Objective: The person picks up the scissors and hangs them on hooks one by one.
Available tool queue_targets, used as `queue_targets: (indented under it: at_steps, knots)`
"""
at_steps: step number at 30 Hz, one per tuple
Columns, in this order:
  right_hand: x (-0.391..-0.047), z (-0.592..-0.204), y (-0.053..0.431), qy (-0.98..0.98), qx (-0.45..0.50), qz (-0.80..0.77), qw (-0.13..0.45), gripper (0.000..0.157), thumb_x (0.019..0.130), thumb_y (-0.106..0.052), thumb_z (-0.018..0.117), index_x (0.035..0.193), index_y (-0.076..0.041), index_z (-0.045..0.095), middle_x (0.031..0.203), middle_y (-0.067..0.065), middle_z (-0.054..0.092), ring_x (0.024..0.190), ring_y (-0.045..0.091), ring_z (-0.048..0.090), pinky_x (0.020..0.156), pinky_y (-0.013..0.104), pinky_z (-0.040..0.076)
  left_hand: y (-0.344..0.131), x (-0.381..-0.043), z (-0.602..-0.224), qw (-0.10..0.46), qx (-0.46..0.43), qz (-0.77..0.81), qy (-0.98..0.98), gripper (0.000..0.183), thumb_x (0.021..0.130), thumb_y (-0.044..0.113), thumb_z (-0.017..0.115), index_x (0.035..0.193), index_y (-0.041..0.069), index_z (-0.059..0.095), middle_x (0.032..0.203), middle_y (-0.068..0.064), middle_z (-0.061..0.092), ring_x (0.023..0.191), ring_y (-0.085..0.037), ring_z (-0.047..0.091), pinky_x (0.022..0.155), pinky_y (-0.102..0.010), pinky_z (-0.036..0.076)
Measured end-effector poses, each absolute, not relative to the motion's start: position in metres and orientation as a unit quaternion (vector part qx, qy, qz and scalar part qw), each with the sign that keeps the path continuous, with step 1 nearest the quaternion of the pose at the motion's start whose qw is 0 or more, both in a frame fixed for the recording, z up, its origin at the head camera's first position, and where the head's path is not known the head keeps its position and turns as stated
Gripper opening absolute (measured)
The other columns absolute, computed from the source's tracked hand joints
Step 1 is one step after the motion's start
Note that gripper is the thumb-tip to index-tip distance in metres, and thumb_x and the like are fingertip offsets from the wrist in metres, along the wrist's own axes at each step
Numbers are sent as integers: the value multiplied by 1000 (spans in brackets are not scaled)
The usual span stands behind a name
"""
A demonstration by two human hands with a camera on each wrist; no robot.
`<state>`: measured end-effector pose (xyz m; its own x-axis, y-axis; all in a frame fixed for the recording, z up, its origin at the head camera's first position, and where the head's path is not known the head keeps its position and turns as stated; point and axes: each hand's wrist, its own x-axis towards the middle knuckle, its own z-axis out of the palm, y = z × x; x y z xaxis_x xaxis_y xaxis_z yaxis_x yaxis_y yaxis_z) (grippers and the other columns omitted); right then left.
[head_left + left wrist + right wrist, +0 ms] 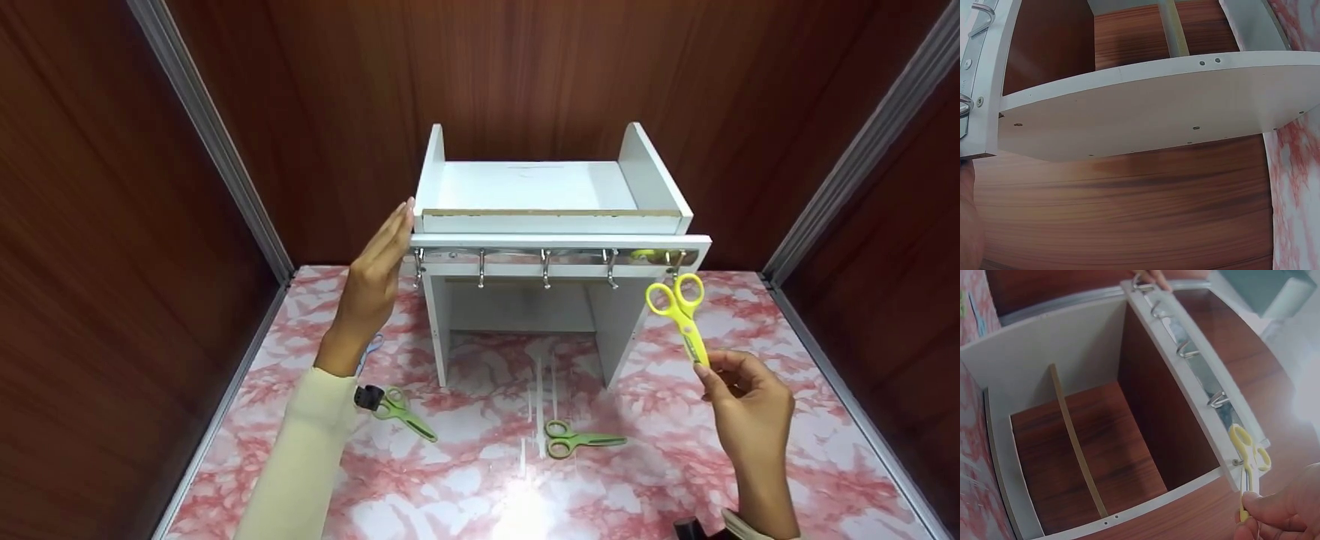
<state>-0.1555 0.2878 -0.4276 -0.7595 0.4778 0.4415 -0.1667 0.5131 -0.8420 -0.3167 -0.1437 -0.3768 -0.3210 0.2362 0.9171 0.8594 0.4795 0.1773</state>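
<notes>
Yellow scissors [689, 334] point handles up in my right hand [750, 409], whose thumb and fingers pinch them by the blade end. Their finger loops are right at the rightmost metal hook [676, 261]; in the right wrist view the scissors [1248, 460] overlap that end of the hook rail [1199, 374]. With fingers straight, my left hand [373, 277] rests against the left side of the white wooden shelf unit [551, 223]. The left wrist view shows the unit's side panel [1129, 109], with only part of the hand at the edge.
Green scissors [409, 417] lie left of the unit's front, by my left wrist. Another green pair [589, 439] lies in front of it. Blue scissors [369, 349] are partly hidden behind my left forearm. Brown panels [525, 75] enclose the red-and-white marbled table [465, 487].
</notes>
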Motion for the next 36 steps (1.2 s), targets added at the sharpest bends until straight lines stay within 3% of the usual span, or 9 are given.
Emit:
queue_targets:
  at_steps: [7, 36]
  knots:
    - [-157, -429, 288, -800, -92, 489, 335, 15, 87, 2, 78, 101, 2, 74, 80, -5, 70, 61, 9, 63, 55, 14, 53, -144, -317, -376, 446, -376, -348, -734, 46, 99, -11, 53, 145, -4, 52, 150, -18, 51, 141, -32, 47, 117, -39, 39]
    - [-164, -436, 290, -807, -90, 481, 331, 15, 87, 2, 78, 102, 2, 74, 81, -4, 69, 66, 3, 62, 57, 12, 54, -144, -320, -378, 446, -377, -351, -732, 45, 99, -12, 52, 144, -5, 52, 149, -18, 52, 140, -32, 47, 116, -38, 39]
